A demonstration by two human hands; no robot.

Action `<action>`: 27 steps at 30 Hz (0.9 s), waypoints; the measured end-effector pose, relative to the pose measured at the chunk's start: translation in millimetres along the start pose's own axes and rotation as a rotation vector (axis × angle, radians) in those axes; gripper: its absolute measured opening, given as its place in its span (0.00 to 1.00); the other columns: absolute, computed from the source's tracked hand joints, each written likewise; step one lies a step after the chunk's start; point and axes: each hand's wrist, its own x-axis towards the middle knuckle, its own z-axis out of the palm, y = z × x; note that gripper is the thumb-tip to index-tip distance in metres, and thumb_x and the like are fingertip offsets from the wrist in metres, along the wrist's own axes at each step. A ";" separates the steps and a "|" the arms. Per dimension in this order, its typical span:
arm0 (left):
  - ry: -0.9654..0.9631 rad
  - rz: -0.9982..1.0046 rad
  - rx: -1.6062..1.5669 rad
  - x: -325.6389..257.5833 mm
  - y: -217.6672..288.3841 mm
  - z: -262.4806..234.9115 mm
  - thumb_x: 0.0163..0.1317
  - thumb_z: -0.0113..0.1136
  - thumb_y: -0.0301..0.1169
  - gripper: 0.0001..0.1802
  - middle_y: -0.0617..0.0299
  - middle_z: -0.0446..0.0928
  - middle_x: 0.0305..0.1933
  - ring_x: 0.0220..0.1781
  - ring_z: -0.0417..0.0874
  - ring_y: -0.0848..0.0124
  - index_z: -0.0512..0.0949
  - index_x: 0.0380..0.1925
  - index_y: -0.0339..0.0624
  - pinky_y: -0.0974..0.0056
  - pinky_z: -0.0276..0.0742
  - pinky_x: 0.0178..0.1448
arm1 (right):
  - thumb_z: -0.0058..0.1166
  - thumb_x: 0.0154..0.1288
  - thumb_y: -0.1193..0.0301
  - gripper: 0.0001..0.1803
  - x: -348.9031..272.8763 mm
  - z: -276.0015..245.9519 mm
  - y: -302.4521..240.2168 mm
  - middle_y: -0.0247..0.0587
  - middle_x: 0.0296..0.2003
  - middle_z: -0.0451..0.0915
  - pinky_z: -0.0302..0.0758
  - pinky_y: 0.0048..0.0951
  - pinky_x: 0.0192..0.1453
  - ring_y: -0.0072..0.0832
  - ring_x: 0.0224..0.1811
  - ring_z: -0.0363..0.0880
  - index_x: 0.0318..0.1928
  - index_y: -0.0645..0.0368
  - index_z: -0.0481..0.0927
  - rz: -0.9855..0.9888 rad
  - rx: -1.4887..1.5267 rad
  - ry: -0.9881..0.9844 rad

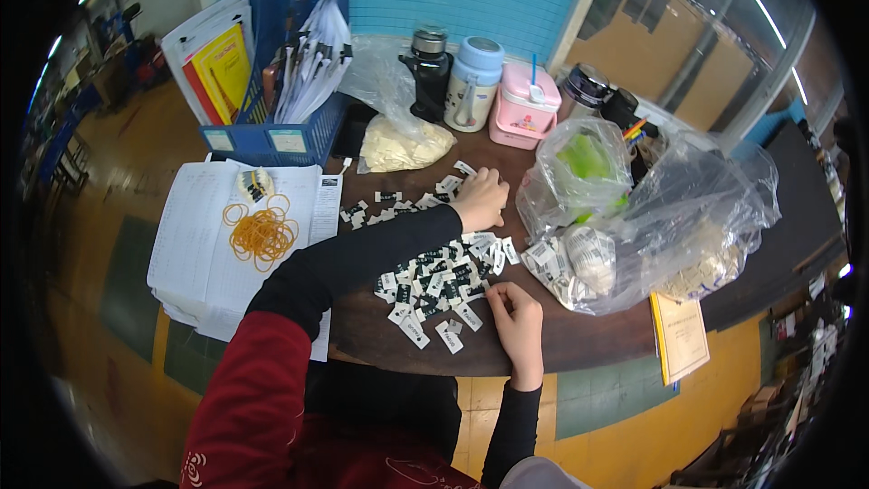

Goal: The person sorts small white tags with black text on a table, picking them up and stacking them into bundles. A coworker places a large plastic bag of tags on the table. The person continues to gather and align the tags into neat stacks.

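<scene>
Small black and white fabric labels (441,273) lie in a loose pile on the dark brown table (579,335), with more scattered toward the back. My left hand (482,200) reaches across to the far side of the pile, palm down, fingers slightly apart and bent over the labels; nothing shows in its grasp. At the pile's right edge, my right hand (518,324) is closed with thumb and forefinger together. Whatever its fingertips may hold is too small to make out. A few white labels lie just left of it.
Orange rubber bands (263,234) rest on an open notebook (195,244) at left. Behind stand a blue file rack (308,140), a bag of cream pieces (407,143), a blue-topped flask (475,81) and a pink container (525,104). Clear plastic bags (670,217) crowd the right side.
</scene>
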 end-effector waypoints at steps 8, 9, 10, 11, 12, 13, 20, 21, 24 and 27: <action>-0.086 -0.053 -0.229 1.4 -9.2 20.2 0.47 0.76 0.37 0.17 0.50 0.73 0.50 0.59 0.69 0.50 0.83 0.35 0.42 0.49 0.69 0.61 | 0.60 0.64 0.74 0.05 -0.3 2.2 0.5 0.43 0.23 0.79 0.69 0.26 0.29 0.23 0.22 0.72 0.36 0.65 0.83 -0.089 0.006 0.028; -0.080 -0.043 -0.246 1.3 -8.2 20.6 0.48 0.76 0.37 0.17 0.50 0.73 0.50 0.59 0.70 0.50 0.82 0.35 0.42 0.49 0.69 0.61 | 0.60 0.64 0.75 0.05 -0.6 2.1 0.8 0.43 0.23 0.79 0.69 0.26 0.30 0.23 0.22 0.72 0.36 0.65 0.83 -0.092 0.002 0.025; -0.057 -0.044 -0.202 1.8 -6.4 20.8 0.47 0.76 0.37 0.19 0.49 0.75 0.50 0.60 0.70 0.50 0.83 0.36 0.39 0.50 0.69 0.62 | 0.60 0.64 0.75 0.05 -0.9 1.9 1.0 0.42 0.23 0.79 0.69 0.26 0.30 0.23 0.22 0.72 0.36 0.65 0.83 -0.085 -0.002 0.021; -0.056 -0.061 -0.167 1.7 -4.8 20.6 0.47 0.76 0.36 0.18 0.49 0.74 0.49 0.59 0.70 0.50 0.82 0.36 0.40 0.50 0.69 0.61 | 0.60 0.64 0.75 0.05 -1.2 1.7 1.0 0.42 0.23 0.80 0.69 0.26 0.30 0.22 0.22 0.72 0.36 0.65 0.83 -0.082 -0.008 0.022; -0.065 -0.084 -0.129 1.6 -2.8 20.4 0.48 0.75 0.36 0.17 0.50 0.74 0.49 0.58 0.70 0.51 0.82 0.35 0.42 0.50 0.69 0.61 | 0.60 0.64 0.74 0.06 -1.4 1.6 0.9 0.43 0.24 0.79 0.70 0.28 0.30 0.26 0.22 0.74 0.35 0.64 0.83 -0.066 -0.006 0.016; -0.073 -0.107 -0.090 1.7 -1.0 20.1 0.48 0.75 0.35 0.16 0.51 0.73 0.48 0.57 0.70 0.51 0.81 0.34 0.43 0.50 0.69 0.60 | 0.60 0.64 0.72 0.06 -1.6 1.5 0.8 0.43 0.24 0.79 0.71 0.30 0.30 0.30 0.23 0.75 0.35 0.63 0.82 -0.052 -0.006 0.014; -0.046 -0.124 -0.045 0.1 -0.1 17.2 0.48 0.75 0.37 0.17 0.49 0.73 0.48 0.58 0.70 0.49 0.83 0.34 0.41 0.49 0.69 0.60 | 0.60 0.64 0.72 0.06 -1.2 2.2 1.3 0.43 0.23 0.78 0.72 0.33 0.31 0.34 0.23 0.76 0.34 0.62 0.82 0.002 -0.021 -0.004; -0.055 -0.144 -0.055 0.1 -0.9 16.7 0.48 0.75 0.37 0.17 0.49 0.73 0.48 0.58 0.70 0.49 0.82 0.33 0.41 0.49 0.69 0.60 | 0.60 0.64 0.72 0.06 -1.1 2.3 1.4 0.43 0.23 0.79 0.71 0.30 0.30 0.31 0.23 0.75 0.34 0.63 0.82 -0.041 -0.018 0.004; -0.141 -0.105 -0.113 -1.2 -6.7 13.1 0.46 0.77 0.40 0.20 0.50 0.75 0.50 0.61 0.69 0.50 0.84 0.37 0.45 0.48 0.70 0.62 | 0.60 0.65 0.74 0.06 -0.8 2.0 1.6 0.43 0.23 0.79 0.69 0.27 0.29 0.24 0.22 0.72 0.35 0.66 0.82 -0.087 -0.019 0.028; -0.153 -0.065 -0.144 -2.8 -10.4 8.9 0.45 0.77 0.41 0.21 0.52 0.75 0.51 0.59 0.70 0.51 0.84 0.38 0.47 0.49 0.70 0.61 | 0.60 0.65 0.74 0.06 -0.9 1.5 0.7 0.43 0.23 0.79 0.69 0.27 0.29 0.25 0.22 0.72 0.35 0.65 0.82 -0.074 -0.007 0.028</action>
